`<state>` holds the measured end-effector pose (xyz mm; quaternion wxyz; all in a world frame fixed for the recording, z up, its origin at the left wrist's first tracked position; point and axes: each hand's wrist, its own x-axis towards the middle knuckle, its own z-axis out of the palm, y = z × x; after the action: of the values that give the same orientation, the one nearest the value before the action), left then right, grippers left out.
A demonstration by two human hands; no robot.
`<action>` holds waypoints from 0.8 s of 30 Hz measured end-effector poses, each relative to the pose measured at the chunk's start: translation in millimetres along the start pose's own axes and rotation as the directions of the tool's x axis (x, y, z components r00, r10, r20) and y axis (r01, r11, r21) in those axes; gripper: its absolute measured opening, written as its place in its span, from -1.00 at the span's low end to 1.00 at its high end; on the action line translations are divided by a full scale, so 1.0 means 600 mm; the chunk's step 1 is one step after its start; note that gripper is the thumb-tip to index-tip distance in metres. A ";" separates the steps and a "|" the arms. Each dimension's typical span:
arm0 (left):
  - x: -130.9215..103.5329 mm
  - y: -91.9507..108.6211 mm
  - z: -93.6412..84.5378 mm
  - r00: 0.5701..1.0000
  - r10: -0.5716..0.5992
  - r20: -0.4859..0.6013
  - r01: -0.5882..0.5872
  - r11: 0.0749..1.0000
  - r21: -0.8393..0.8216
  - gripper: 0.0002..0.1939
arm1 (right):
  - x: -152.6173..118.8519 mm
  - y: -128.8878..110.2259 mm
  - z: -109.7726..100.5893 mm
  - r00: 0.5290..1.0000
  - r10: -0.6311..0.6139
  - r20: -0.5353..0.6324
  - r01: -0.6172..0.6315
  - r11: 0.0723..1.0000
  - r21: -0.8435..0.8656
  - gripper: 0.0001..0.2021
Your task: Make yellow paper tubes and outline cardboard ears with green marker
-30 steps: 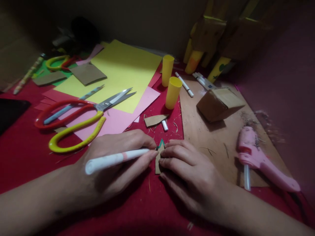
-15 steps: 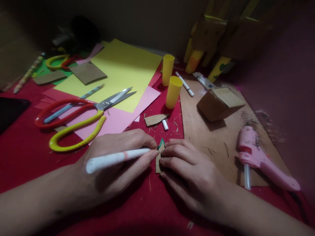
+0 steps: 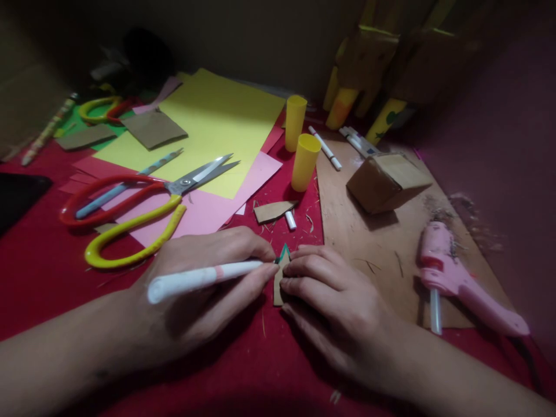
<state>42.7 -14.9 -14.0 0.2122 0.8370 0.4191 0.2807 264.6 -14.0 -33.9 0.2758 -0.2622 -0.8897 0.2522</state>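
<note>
My left hand (image 3: 217, 278) is closed around a white marker (image 3: 186, 284) with a pink band, its tip at the left edge of a small pointed cardboard piece (image 3: 278, 289). Green colour lines the piece's pointed top. My right hand (image 3: 334, 295) grips that cardboard from the right, fingertips lying over its side. Just beyond the hands, a second pointed cardboard piece (image 3: 271, 212) lies on the red cloth, next to a white marker cap (image 3: 291, 220).
Left are large scissors (image 3: 186, 182) on yellow paper (image 3: 217, 127) and pink paper. Two yellow paper tubes (image 3: 306, 162) stand ahead. A cardboard box (image 3: 386, 182) and a pink glue gun (image 3: 460, 278) rest on a wooden board (image 3: 347, 231) at right. Cardboard figures (image 3: 369, 63) stand behind.
Almost nothing differs. The marker's rear end has shifted very slightly left, and the whole view has drifted a little; both hands keep their hold.
</note>
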 end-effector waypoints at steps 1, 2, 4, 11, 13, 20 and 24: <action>0.000 -0.001 0.002 1.000 -0.011 -0.015 0.011 1.000 -0.012 -0.86 | 0.000 0.000 0.000 1.000 -0.001 0.000 0.001 1.000 -0.001 -0.84; -0.001 -0.001 0.004 0.999 -0.021 -0.028 0.020 1.000 -0.024 -0.87 | 0.000 -0.001 -0.001 1.000 -0.001 0.001 0.001 1.000 -0.002 -0.83; -0.002 -0.002 0.008 0.999 -0.029 -0.017 0.029 0.999 -0.040 -0.86 | 0.001 -0.001 -0.001 1.000 -0.002 0.006 0.002 1.000 -0.002 -0.82; -0.003 0.003 0.007 0.999 -0.037 -0.005 0.037 0.997 -0.066 -0.84 | 0.002 -0.001 -0.002 1.000 -0.005 -0.001 0.005 1.000 -0.002 -0.84; -0.003 0.004 0.002 0.999 -0.041 0.006 0.041 0.997 -0.058 -0.83 | 0.001 -0.001 -0.001 1.000 -0.004 -0.002 0.004 1.000 -0.003 -0.84; 0.003 0.006 -0.014 0.998 -0.004 0.062 0.004 1.000 -0.001 -0.83 | 0.000 0.000 -0.001 1.000 -0.005 0.002 0.005 1.000 0.001 -0.83; 0.003 0.003 -0.007 0.997 -0.019 0.071 0.020 1.000 -0.008 -0.84 | 0.002 -0.001 -0.002 1.000 -0.006 0.001 0.006 1.000 -0.005 -0.83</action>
<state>42.1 -13.9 -9.1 0.2330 0.8414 0.4182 0.2506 264.3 -13.2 -32.2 0.2753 -0.2601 -0.8912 0.2496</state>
